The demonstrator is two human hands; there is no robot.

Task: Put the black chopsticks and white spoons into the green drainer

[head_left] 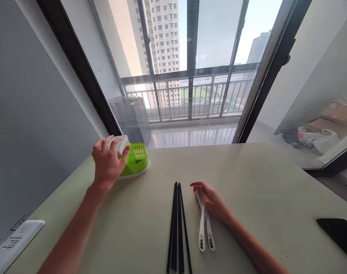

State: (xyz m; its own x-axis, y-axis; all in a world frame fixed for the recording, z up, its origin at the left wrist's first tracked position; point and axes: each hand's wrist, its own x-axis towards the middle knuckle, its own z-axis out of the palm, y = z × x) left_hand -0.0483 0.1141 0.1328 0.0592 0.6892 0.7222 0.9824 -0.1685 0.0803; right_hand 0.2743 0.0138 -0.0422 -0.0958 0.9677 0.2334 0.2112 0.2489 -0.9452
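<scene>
1. The green basket (139, 166) is standing on the far left of the pale table (124, 220), at about ten o'clock from the black chopsticks (175, 228), with twelve o'clock pointing straight ahead of the person.
2. The left hand (107, 165) is reaching to that basket and touching the white piece (122, 146) at its top. Its fingers are spreading over the piece, with the thumb standing apart at the three o'clock side; whether they are clamping it, I cannot tell.
3. The right hand (211, 201) is curling its fingers around the upper ends of two white spoons (202, 228), the index finger pointing towards nine o'clock. The spoon handles are pointing to six o'clock, just beside the chopsticks at three o'clock from them.
4. The step in hand, as I am judging it, is handling the basket's white piece on the left while holding the spoons together on the right.
5. Lifting the spoons would be calling for a snug pinch near their upper ends; shifting the white piece would be calling for opposed thumb and fingers, without tipping the basket.
</scene>
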